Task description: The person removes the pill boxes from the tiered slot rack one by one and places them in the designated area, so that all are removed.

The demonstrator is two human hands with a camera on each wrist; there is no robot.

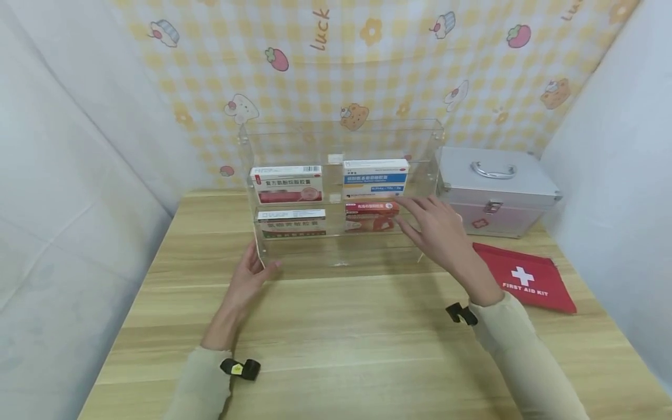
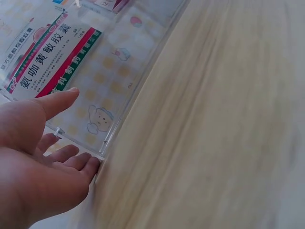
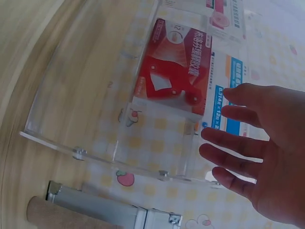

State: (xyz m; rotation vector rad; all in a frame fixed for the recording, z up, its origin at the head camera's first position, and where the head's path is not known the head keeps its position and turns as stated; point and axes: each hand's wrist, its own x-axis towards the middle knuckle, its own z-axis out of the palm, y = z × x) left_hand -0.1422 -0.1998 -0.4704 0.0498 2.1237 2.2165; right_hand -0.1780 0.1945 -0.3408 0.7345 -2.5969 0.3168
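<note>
A clear acrylic rack (image 1: 336,249) stands on the table with medicine boxes on its tiers. Its upper tier bears a white-and-red box (image 1: 290,185) and a white-and-blue box (image 1: 375,179). Below them are a white, red and green box (image 2: 57,52) at left and a red box (image 3: 174,67) at right. My left hand (image 1: 249,276) is at the rack's lower left corner, fingertips by its outer side, thumb extended in front. Fingers spread, my right hand (image 1: 438,232) hovers before the rack's right side, near the red box, holding nothing.
A silver case (image 1: 493,189) with a handle stands right of the rack. In front of it lies a red first aid pouch (image 1: 530,280). Behind the rack hangs a yellow checked cloth (image 1: 336,76). The wooden table (image 1: 341,344) extends toward me.
</note>
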